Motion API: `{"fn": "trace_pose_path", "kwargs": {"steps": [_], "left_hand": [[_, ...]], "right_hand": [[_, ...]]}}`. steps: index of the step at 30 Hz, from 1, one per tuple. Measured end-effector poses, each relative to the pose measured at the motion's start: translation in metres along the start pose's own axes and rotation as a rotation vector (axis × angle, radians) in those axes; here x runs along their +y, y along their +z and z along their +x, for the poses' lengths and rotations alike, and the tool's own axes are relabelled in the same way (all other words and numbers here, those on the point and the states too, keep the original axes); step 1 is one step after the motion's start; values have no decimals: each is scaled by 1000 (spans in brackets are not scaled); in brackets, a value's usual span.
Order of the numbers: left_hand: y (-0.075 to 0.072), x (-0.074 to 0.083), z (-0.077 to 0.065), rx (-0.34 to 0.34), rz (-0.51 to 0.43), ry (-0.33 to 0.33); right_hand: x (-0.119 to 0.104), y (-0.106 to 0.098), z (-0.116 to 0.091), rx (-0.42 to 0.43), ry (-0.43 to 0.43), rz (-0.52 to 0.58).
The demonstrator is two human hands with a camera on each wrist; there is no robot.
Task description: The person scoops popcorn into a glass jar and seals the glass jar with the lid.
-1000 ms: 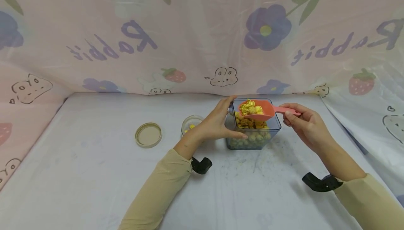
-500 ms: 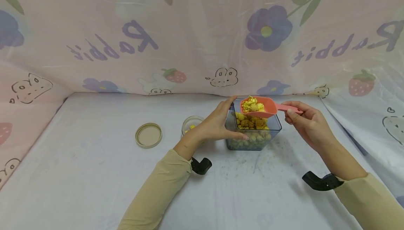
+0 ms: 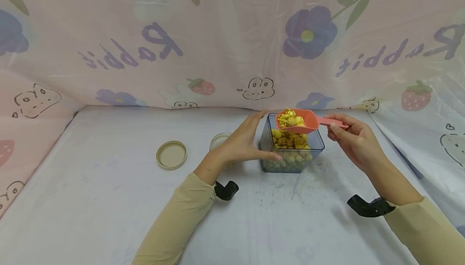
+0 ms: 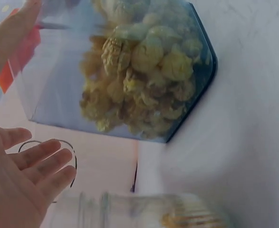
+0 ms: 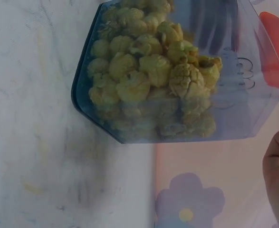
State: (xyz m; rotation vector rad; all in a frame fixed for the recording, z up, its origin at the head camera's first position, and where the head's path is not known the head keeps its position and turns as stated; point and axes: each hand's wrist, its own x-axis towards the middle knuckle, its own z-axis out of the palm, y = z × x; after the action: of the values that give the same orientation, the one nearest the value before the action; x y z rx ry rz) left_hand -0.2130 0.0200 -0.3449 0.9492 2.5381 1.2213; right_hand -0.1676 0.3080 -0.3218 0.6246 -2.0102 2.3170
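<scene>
My right hand [image 3: 357, 144] pinches the handle of a coral-pink scoop [image 3: 310, 120], held above a clear bluish box. Yellow popcorn [image 3: 290, 118] is heaped in the scoop. More popcorn [image 3: 290, 139] fills the lower part of the box [image 3: 269, 135], which stands upright on the table. Spread fingers and thumb of my left hand [image 3: 237, 146] are at the box's left side, gripping nothing. In the left wrist view its fingers [image 4: 49, 166] are apart from the box, while the thumb [image 4: 8, 35] overlaps the wall; contact there I cannot tell. A clear ribbed jar [image 3: 218, 139] is partly hidden behind the left hand.
A round beige lid [image 3: 171, 155] lies on the white table [image 3: 109, 184], left of the jar. Popcorn pieces show in the jar [image 4: 129, 211] in the left wrist view. A pink printed curtain [image 3: 218, 55] hangs at the back.
The right hand has raised the loaded scoop slightly above the box. The left hand has shifted left, off the box's rim, and now covers more of the jar.
</scene>
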Motion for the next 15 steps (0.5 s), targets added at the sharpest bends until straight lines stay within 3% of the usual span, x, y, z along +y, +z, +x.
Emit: {"fn": "trace_pose_path", "kwargs": {"steps": [15], "left_hand": [[-13,-10,-16,48,30,-27]], "right_hand": [[-5,11,8,-17,-18,-29]]}}
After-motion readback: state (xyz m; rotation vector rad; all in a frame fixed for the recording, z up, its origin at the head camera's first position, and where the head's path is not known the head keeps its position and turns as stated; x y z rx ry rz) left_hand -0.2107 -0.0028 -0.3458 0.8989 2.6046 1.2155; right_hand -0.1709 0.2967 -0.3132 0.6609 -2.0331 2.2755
